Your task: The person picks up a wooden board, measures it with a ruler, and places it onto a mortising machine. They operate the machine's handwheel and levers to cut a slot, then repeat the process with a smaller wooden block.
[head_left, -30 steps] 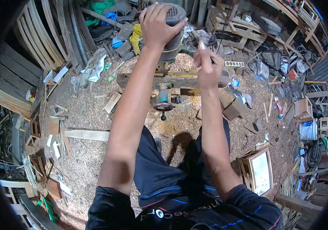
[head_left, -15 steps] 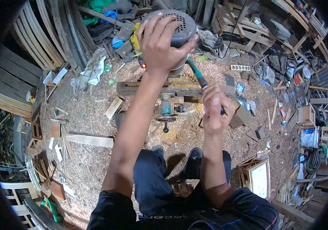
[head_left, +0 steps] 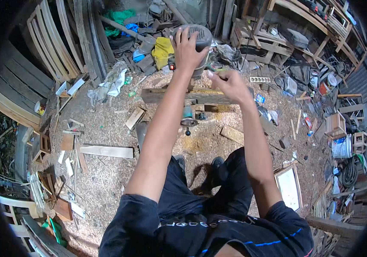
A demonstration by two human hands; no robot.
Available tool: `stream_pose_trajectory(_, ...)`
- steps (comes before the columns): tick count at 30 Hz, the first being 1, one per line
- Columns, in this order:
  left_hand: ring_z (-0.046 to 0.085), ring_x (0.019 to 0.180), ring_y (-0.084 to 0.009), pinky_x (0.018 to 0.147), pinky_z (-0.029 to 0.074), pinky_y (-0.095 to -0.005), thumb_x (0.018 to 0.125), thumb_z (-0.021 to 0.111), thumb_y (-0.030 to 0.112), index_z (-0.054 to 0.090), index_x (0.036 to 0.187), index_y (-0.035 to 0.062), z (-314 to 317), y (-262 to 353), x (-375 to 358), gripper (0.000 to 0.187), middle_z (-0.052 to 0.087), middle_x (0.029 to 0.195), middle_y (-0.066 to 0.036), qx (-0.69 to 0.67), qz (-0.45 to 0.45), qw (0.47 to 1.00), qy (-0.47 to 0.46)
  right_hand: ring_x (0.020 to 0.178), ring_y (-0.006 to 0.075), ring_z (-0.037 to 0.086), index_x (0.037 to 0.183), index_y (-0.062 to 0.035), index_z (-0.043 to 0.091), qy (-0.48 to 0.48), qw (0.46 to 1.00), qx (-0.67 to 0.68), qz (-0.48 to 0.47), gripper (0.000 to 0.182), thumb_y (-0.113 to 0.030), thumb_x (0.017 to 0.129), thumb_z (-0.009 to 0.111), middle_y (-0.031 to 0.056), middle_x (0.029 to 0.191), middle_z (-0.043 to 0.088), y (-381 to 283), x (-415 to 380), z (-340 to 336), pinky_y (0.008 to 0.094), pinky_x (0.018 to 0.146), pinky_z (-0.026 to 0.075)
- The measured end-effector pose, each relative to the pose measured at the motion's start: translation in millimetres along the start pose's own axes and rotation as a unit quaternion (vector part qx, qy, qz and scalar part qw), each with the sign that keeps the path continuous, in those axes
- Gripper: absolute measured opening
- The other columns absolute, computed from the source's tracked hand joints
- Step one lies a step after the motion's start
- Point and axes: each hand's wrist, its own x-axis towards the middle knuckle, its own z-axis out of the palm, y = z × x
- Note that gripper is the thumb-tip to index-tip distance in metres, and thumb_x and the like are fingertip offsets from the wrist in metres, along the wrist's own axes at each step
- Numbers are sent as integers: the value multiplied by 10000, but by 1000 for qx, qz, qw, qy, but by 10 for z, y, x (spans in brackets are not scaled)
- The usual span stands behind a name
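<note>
My left hand [head_left: 186, 53] lies over a dark, round motor housing [head_left: 200, 36] with a perforated cap, its fingers spread on the side and top. My right hand [head_left: 231, 85] is beside the housing's lower right, fingers curled with the thumb toward the housing. A short piece of the green handle [head_left: 211, 67] shows past the thumb; the rest is hidden by the hand. Below the housing lies a thick wooden beam [head_left: 218, 97]. Under the beam is a green machine part [head_left: 188, 112] with a handwheel [head_left: 188, 122] and a black knob.
Wood shavings cover the floor [head_left: 110, 180]. Curved boards [head_left: 48, 40] lean at the left. A yellow cloth [head_left: 163, 52] and rags lie behind the machine. A wooden rack [head_left: 263, 43] stands at the back right, and a white-faced framed panel [head_left: 289, 188] at the lower right.
My right hand has moved up and closer to the housing, and the green handle now points more away from me. My left hand stays on the housing. The view has shifted.
</note>
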Motion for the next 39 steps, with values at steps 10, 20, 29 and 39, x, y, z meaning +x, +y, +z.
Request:
stream_pose_trajectory(10,455,1102,-282,1023,288,-500,561,844,468,691,936,163,157,-66,-25,506,555,1176,-46,32,56,995,81,534,47,356,555,-25,454,336,884,285,-154,384,-92,919,557,-39,568,432,354,49,645,260,477,240)
stream_pose_trajectory(20,477,1047,-242,989,298,-464,550,842,467,691,871,167,189,-110,-29,464,571,1159,11,35,80,991,98,594,96,346,608,34,440,331,878,310,-151,263,-1,842,555,12,585,387,520,-67,797,281,542,275)
stream_pose_trajectory(29,480,1022,-227,935,313,-425,560,842,460,688,867,162,117,-80,-58,455,583,1137,22,52,117,987,101,583,128,397,568,18,378,344,862,343,-144,306,-2,813,561,34,575,392,428,-146,841,271,565,314)
stream_pose_trajectory(39,488,1043,-289,912,371,-445,593,838,336,664,886,89,103,-68,10,422,583,1131,-73,5,96,993,63,570,174,420,554,12,369,358,831,332,-268,287,23,789,533,48,564,397,554,14,888,300,583,345)
